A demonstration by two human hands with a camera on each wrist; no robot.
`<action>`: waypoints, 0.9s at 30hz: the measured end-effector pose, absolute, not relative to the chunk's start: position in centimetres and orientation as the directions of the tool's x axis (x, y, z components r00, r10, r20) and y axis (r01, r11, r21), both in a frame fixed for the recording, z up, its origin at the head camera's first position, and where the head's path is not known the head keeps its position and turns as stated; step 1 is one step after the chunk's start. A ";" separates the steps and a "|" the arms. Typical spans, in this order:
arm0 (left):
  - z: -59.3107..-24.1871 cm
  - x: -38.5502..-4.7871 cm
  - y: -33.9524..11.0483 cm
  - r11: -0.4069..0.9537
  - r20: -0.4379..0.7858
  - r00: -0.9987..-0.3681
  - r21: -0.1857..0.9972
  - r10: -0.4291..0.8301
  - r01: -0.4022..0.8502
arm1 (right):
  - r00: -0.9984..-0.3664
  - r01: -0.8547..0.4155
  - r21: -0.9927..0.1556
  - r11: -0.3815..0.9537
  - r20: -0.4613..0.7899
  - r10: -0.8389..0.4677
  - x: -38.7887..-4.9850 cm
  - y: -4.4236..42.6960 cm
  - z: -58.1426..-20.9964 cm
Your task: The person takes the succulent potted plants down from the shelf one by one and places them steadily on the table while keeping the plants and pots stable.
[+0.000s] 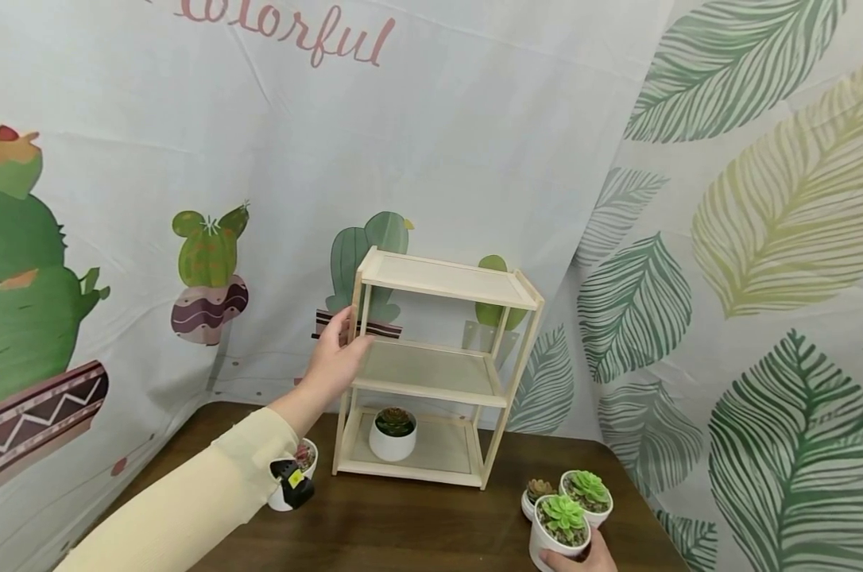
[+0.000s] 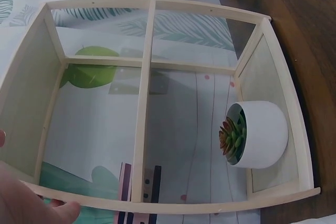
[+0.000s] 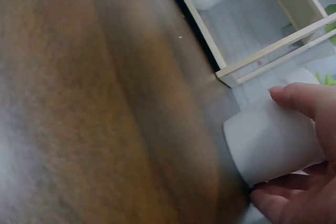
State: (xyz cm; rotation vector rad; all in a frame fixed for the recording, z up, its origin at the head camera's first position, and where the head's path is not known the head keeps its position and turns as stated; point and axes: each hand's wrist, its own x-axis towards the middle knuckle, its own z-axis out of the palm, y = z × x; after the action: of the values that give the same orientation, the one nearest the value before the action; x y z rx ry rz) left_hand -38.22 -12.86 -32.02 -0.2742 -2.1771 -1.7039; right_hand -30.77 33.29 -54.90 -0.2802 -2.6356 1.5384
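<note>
My left hand (image 1: 334,361) holds the left upright of a three-tier pale wooden shelf (image 1: 446,276); in the left wrist view its fingers (image 2: 65,211) wrap around that post. On the bottom tier sits a white pot with a dark reddish-green succulent (image 1: 392,441). At the lower right, my right hand (image 1: 592,556) grips a white pot with a bright green succulent (image 1: 562,520), thumb on one side and fingers on the other. The right wrist view shows this white pot (image 3: 273,140) tilted by the camera's angle, its plant mostly hidden.
Beside the held pot stand another green succulent pot (image 1: 590,496) and a small brownish succulent pot (image 1: 539,492). A reddish potted plant (image 1: 305,457) is partly hidden behind the left wrist. The brown table (image 1: 403,524) meets printed cloth backdrops (image 1: 474,143).
</note>
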 end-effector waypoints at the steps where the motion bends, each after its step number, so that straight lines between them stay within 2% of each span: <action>1: -32.1 -38.3 -13.0 0.250 0.393 -0.917 0.896 -0.061 0.367 | -0.980 0.123 -0.855 0.503 -0.024 0.198 -30.6 33.3 -54.7; 4: -32.2 -38.4 -13.5 0.256 0.387 -0.921 0.896 -0.047 0.364 | -0.977 0.149 -0.811 0.566 -0.033 0.211 -30.2 33.4 -54.1; 6: -32.3 -38.4 -13.8 0.265 0.382 -0.923 0.895 -0.043 0.358 | -0.977 0.163 -0.812 0.561 -0.054 0.207 -29.9 33.5 -53.6; 11: -32.9 -38.1 -15.2 0.298 0.356 -0.934 0.894 -0.021 0.334 | -0.972 0.209 -0.867 0.452 -0.136 0.189 -29.6 33.7 -51.8; 15: -33.6 -37.5 -16.2 0.317 0.334 -0.942 0.892 0.017 0.322 | -0.966 0.245 -0.830 0.501 -0.165 0.199 -29.2 34.0 -49.7; 21: -35.7 -36.2 -17.6 0.332 0.320 -0.947 0.890 0.031 0.312 | -0.981 0.173 -0.767 0.617 -0.082 0.174 -28.8 33.6 -45.9; 27: -38.9 -34.8 -18.0 0.360 0.289 -0.954 0.900 -0.072 0.246 | -0.989 -0.005 -0.798 0.602 0.093 0.115 -28.8 32.5 -42.0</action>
State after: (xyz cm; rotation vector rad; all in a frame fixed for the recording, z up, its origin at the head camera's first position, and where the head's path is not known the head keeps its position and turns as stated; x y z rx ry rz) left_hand -34.85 -18.00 -38.87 -0.1549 -2.3459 -1.6263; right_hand -28.83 32.49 -42.05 -0.0930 -2.6894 1.3401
